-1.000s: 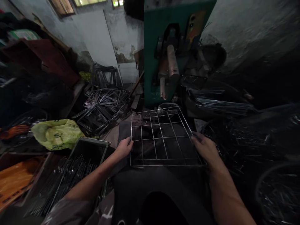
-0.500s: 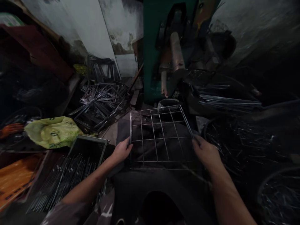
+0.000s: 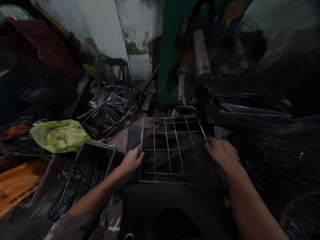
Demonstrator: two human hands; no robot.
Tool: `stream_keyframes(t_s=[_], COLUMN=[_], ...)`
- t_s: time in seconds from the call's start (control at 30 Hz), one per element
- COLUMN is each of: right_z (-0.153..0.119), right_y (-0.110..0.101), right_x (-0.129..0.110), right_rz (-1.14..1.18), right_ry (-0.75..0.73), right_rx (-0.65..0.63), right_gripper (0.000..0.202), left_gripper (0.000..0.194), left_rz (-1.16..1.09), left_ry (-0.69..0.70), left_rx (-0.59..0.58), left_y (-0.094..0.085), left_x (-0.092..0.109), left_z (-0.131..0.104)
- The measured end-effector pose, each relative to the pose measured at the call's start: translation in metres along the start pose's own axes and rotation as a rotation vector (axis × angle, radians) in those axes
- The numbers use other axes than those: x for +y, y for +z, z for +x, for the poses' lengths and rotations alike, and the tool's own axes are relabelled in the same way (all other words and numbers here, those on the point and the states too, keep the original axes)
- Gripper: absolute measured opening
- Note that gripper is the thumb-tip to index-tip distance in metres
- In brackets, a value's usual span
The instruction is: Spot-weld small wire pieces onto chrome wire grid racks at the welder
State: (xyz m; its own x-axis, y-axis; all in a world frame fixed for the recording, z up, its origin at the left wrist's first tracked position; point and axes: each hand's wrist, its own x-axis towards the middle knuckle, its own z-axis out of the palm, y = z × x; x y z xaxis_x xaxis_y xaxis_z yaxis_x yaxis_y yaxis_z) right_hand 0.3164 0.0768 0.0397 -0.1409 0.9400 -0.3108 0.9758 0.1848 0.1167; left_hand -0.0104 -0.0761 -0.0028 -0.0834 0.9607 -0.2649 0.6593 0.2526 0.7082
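The grid has its far edge near the bucket, some room at left before the crate, and lies between left hand and right hand, both grips holding its sides.

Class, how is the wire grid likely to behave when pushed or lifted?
The wire grid is probably stiff: its rods look straight between left hand and right hand. It seems light for its size, being mostly gaps.

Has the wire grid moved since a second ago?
Yes, slightly lower in the view: the far edge of the wire grid now sits farther below the back rim of the round container.
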Motion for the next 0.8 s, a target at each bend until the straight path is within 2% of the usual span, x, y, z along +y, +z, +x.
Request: stream_keyframes(t_s=[0.13, 0.27, 0.4, 0.5, 0.57, 0.63, 0.7, 0.73, 0.8], right_z=[0.003, 0.011, 0.039, 0.063, 0.070, 0.068, 0.064, 0.061, 0.055], right_y=[0.007, 0.017, 0.026, 0.032, 0.035, 0.037, 0.039, 0.040, 0.042], right_x=[0.003, 0.014, 0.020, 0.016, 0.011, 0.007, 0.002, -0.001, -0.004], right_rz=[0.028, 0.099, 0.206, 0.399, 0.623, 0.837, 0.979, 1.042, 1.161], right_ry=[0.042, 0.025, 0.011, 0.022, 0.035, 0.030, 0.014, 0.009, -0.015], right_rx=[-0.038, -0.025, 0.072, 0.127, 0.101, 0.113, 0.180, 0.210, 0.261], right_gripper=[0.034, 0.036, 0.041, 0.040, 0.037, 0.035, 0.033, 0.032, 0.031], left_gripper=[0.052, 0.060, 0.062, 0.065, 0.061, 0.047, 0.038, 0.037, 0.029], left_rz=[0.308, 0.611, 0.689, 0.652, 0.578, 0.473, 0.324, 0.231, 0.045], left_ry=[-0.059, -0.104, -0.114, -0.149, -0.134, -0.076, 0.039, 0.092, 0.123], left_rx=[-0.094, -0.187, -0.239, -0.224, -0.158, 0.018, 0.312, 0.406, 0.424], left_y=[0.003, 0.012, 0.026, 0.024, 0.012, -0.008, -0.026, -0.031, -0.032], left_x=[-0.004, 0.003, 0.012, 0.011, 0.003, -0.009, -0.023, -0.027, -0.029], left_z=[0.002, 0.003, 0.004, 0.004, 0.005, 0.015, 0.041, 0.058, 0.092])
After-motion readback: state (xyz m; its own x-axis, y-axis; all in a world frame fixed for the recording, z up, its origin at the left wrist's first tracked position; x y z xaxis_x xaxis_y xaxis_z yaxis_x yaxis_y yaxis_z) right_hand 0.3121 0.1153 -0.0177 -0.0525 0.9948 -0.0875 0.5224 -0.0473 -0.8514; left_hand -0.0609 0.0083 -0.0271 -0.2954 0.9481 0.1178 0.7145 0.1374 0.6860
